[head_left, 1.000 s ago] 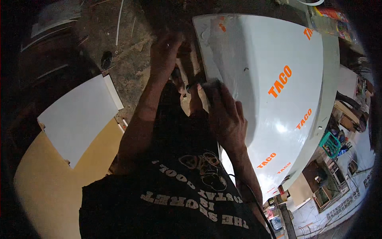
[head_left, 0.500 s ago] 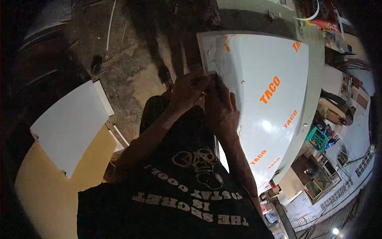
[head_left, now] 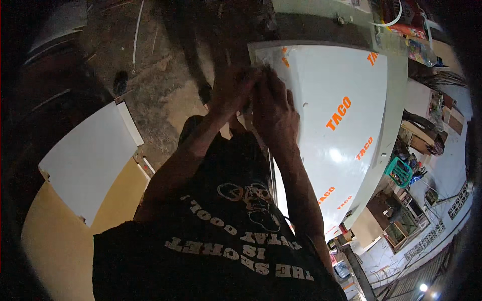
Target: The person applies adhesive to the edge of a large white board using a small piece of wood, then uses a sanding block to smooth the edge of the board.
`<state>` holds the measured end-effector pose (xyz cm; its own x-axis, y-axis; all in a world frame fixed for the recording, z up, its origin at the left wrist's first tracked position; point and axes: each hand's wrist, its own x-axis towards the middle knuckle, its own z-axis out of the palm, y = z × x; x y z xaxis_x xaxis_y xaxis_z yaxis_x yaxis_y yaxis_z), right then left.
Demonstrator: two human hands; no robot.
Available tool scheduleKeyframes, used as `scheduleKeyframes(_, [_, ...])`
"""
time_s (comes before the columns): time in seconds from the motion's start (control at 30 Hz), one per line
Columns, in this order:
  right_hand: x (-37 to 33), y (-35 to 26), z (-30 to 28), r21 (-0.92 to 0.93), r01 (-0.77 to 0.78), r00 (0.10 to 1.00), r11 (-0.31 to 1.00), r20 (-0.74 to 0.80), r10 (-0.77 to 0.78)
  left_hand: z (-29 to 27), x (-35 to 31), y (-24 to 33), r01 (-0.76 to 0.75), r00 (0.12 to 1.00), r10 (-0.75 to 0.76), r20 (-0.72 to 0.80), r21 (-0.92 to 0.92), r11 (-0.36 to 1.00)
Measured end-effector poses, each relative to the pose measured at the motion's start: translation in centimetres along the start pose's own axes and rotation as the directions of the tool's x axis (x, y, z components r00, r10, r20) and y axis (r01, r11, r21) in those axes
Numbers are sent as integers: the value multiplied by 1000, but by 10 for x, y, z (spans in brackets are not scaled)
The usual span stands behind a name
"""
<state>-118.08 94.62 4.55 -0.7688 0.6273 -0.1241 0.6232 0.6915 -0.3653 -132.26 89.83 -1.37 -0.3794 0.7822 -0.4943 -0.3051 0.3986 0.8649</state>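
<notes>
A glossy white panel [head_left: 321, 90] with orange lettering lies on a pale green work surface [head_left: 384, 145], to the right of my body. Along its left edge runs a greyish strip that looks like wrinkled clear film [head_left: 276, 62]. My left hand [head_left: 233, 90] and my right hand [head_left: 277, 110] meet at this edge, fingertips close together. Both have curled, closed fingers; what they pinch is hidden in shadow. The back of my right hand lies against the panel's border, while my left hand is just off it, over the floor side.
At the left stand a white board [head_left: 93, 160] and a yellowish board [head_left: 55, 236]. A thin white strip [head_left: 137, 40] lies on the dark, stained floor. Beyond the work surface at the right are a green plastic basket [head_left: 399, 172], wooden pieces and clutter along a wall.
Both hands have shifted slightly up and away from me along the panel's left edge, fingertips still together. My view has tilted a little. The panel looks unmoved.
</notes>
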Motion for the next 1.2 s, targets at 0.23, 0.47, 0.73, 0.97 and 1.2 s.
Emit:
scheduleKeyframes(0.23, [16,-15,-6,-54,-11,1000,998,4,11,-4,14,-35,-349,936,346,60,269,898])
scheduleKeyframes(0.47, [13,-12,4,-26,-77,995,997,60,79,-10,17,-6,33,997,-19,-74,199,979])
scheduleKeyframes(0.73, [24,-15,6,12,-67,998,998,13,67,-10,13,10,-114,983,131,-130,133,985])
scheduleKeyframes(0.97, [25,-12,6,100,-128,990,987,-39,133,-30,34,-19,-18,998,26,64,-120,993])
scheduleKeyframes(1.2, [-57,18,-8,201,-210,973,957,-52,224,-29,39,-9,-356,933,353,74,42,933])
